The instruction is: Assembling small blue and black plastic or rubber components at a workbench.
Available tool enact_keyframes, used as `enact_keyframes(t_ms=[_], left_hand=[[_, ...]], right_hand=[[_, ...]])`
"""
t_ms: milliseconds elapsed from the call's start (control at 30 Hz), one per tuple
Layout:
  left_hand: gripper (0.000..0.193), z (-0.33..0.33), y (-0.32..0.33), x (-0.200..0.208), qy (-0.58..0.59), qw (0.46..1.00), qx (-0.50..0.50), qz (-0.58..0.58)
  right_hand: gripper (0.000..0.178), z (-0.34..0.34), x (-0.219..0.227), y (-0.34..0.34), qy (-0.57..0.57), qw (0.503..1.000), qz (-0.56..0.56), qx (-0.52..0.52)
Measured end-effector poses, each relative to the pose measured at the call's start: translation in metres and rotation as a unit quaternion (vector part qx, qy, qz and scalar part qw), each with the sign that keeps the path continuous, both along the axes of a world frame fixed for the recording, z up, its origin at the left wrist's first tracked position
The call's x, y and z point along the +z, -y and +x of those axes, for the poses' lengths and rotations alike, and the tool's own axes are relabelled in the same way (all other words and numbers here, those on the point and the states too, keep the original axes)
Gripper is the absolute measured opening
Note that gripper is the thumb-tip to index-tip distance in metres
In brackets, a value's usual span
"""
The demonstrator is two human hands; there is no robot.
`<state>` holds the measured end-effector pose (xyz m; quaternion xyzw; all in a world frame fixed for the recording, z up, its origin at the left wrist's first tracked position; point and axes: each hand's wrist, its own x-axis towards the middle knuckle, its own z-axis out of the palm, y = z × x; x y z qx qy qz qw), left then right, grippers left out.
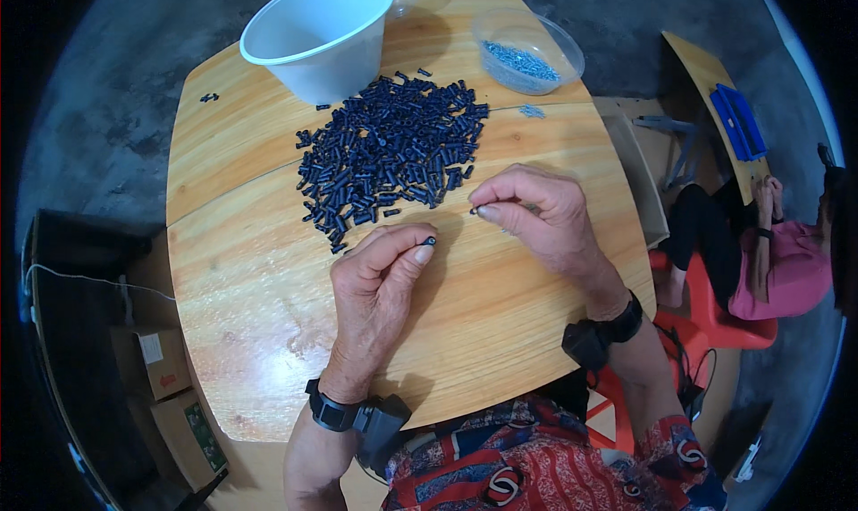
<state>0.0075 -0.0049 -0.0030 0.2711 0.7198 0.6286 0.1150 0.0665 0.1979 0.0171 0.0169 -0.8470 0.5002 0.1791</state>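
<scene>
My left hand (380, 270) is closed, pinching a small black plastic tube (430, 241) between thumb and forefinger, its round end facing my right hand. My right hand (541, 216) pinches a tiny metal screw (475, 211) at its fingertips, a short gap away from the tube. More small bits show between the curled fingers of that hand. Beyond both hands a wide heap of black plastic tubes (389, 144) covers the middle of the wooden table (268, 332). A clear round tub (572, 59) at the far right holds many small silvery screws (521, 61).
A large white bucket (335, 73) stands behind the heap. Several loose screws (532, 111) lie near the tub, and a few black pieces (209, 97) lie far left. At right, another person (778, 270) sits by a board with a blue tray (738, 122). Cardboard boxes (165, 363) stand left.
</scene>
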Motion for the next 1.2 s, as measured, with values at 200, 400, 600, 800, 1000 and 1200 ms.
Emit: enact_keyframes(t_ms=[200, 400, 600, 800, 1000, 1200], left_hand=[[0.013, 0.004, 0.000, 0.004, 0.194, 0.979, -0.036, 0.051], [0.015, 0.005, 0.001, 0.003, 0.270, 0.956, -0.057, 0.102], [0.014, 0.006, 0.000, 0.001, 0.282, 0.954, -0.056, 0.088], [0.014, 0.005, 0.000, 0.000, 0.266, 0.959, -0.065, 0.074], [0.014, 0.006, 0.000, -0.001, 0.263, 0.960, -0.061, 0.072], [0.015, 0.006, -0.002, 0.000, 0.252, 0.963, -0.071, 0.067]], right_hand=[[0.008, 0.003, 0.000, 0.012, 0.049, 0.991, -0.113, 0.044], [0.008, 0.003, -0.001, 0.014, 0.052, 0.989, -0.121, 0.068], [0.009, 0.002, -0.006, 0.014, 0.053, 0.990, -0.107, 0.069], [0.009, 0.002, -0.006, 0.016, 0.052, 0.992, -0.086, 0.070], [0.009, 0.002, -0.006, 0.018, 0.038, 0.995, -0.067, 0.068], [0.009, 0.002, -0.003, 0.018, 0.013, 0.997, -0.016, 0.070]])
